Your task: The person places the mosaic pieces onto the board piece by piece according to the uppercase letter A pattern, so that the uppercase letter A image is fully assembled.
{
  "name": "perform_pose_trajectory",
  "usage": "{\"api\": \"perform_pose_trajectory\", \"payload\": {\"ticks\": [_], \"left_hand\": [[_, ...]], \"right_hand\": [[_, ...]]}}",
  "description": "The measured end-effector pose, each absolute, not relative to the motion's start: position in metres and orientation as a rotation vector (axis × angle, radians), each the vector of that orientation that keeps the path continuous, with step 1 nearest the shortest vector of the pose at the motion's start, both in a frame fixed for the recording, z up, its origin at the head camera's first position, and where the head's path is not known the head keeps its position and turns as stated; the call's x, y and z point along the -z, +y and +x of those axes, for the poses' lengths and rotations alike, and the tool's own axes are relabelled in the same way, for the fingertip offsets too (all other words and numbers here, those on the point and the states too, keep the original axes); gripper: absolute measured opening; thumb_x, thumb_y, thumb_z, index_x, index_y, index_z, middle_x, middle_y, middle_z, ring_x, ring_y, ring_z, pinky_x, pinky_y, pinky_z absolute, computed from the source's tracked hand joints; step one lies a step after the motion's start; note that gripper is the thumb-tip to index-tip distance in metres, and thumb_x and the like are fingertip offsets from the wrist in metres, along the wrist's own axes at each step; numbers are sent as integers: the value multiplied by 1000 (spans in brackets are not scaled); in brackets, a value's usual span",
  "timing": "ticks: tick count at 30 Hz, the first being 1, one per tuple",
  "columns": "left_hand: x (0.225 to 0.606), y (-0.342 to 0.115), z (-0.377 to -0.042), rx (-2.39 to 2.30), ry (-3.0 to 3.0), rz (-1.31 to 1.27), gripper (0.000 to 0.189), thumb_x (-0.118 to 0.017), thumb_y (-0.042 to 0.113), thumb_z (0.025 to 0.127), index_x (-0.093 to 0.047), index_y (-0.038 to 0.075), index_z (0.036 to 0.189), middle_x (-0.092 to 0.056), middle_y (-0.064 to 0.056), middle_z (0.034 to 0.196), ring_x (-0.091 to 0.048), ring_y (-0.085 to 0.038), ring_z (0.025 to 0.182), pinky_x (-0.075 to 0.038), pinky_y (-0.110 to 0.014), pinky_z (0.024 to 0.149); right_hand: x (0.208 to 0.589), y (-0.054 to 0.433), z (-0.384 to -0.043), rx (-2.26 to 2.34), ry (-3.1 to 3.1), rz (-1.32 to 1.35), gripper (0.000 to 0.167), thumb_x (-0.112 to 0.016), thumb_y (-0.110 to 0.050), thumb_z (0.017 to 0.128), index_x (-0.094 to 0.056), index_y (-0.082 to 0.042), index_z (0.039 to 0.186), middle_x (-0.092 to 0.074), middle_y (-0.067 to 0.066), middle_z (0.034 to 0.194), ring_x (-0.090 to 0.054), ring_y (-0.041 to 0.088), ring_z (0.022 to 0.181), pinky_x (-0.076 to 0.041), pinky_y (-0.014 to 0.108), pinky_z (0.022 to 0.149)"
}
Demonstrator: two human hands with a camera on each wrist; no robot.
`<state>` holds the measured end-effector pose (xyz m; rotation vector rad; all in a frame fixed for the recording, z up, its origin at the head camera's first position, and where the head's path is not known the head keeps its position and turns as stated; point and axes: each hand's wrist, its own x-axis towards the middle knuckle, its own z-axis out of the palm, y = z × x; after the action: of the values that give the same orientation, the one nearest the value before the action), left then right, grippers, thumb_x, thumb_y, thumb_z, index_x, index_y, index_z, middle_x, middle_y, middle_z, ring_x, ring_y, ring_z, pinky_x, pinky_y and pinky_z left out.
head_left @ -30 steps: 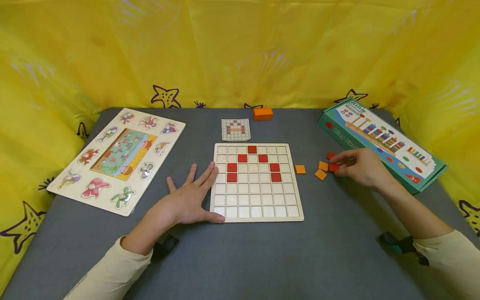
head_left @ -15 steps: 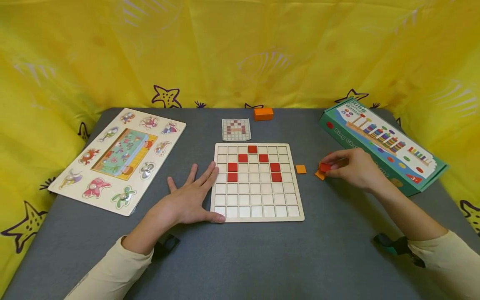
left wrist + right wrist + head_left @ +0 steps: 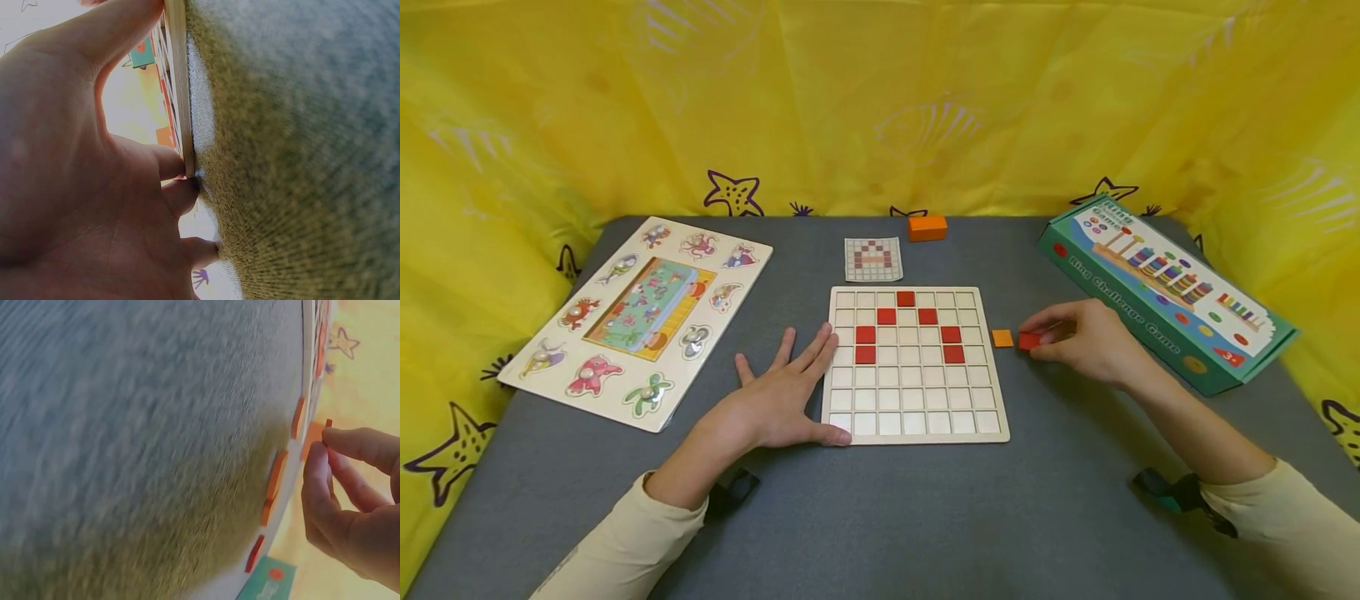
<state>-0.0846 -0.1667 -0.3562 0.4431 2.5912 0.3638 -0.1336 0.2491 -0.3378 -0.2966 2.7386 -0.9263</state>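
Note:
My right hand (image 3: 1081,342) pinches a small red square tile (image 3: 1028,341) between thumb and fingertips, just right of a loose orange tile (image 3: 1002,338). In the right wrist view the pinched tile is above the tabletop. My left hand (image 3: 778,404) lies with fingers spread against the left edge of a wooden grid board (image 3: 898,400), its thumb on the near left corner. Several red tiles (image 3: 865,354) sit in the board's upper cells in an arch. Behind the board lies a small pattern card (image 3: 872,259). My right hand hides other loose tiles in the head view.
A green ring game box (image 3: 1165,308) lies at the right, beyond my right hand. At the left is a sea animal peg puzzle (image 3: 636,325). An orange block (image 3: 927,228) stands at the table's back edge. Yellow cloth (image 3: 880,100) surrounds the table.
My right hand has taken a red tile from the loose group at the right and carried it left toward the board. My left hand and the board stay put.

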Motion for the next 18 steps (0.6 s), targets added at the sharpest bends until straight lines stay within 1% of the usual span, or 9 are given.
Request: {"api": "perform_pose_trajectory", "payload": {"ticks": [9, 14, 18], "left_hand": [[357, -166, -86, -363, 2590, 442, 134, -76, 79, 74, 2, 25, 169, 9, 6, 176, 10, -45, 161, 6, -94, 98], [357, -166, -86, -368, 2589, 439, 134, -77, 79, 74, 1, 25, 169, 9, 6, 176, 10, -44, 161, 7, -94, 98], [357, -166, -86, -366, 2584, 436, 134, -76, 79, 74, 2, 25, 169, 10, 6, 176, 11, -44, 161, 7, -94, 98]], "right_hand": [[336, 232, -129, 923, 2710, -343, 27, -85, -14, 86, -80, -12, 113, -75, 7, 101, -62, 23, 87, -51, 27, 70], [337, 224, -127, 940, 2695, -372, 29, -87, -14, 85, -80, -11, 113, -75, 6, 99, -63, 22, 86, -52, 27, 72], [339, 216, -125, 983, 2675, -409, 28, -89, -13, 83, -81, -11, 110, -76, 4, 95, -65, 20, 84, -53, 25, 72]]}}
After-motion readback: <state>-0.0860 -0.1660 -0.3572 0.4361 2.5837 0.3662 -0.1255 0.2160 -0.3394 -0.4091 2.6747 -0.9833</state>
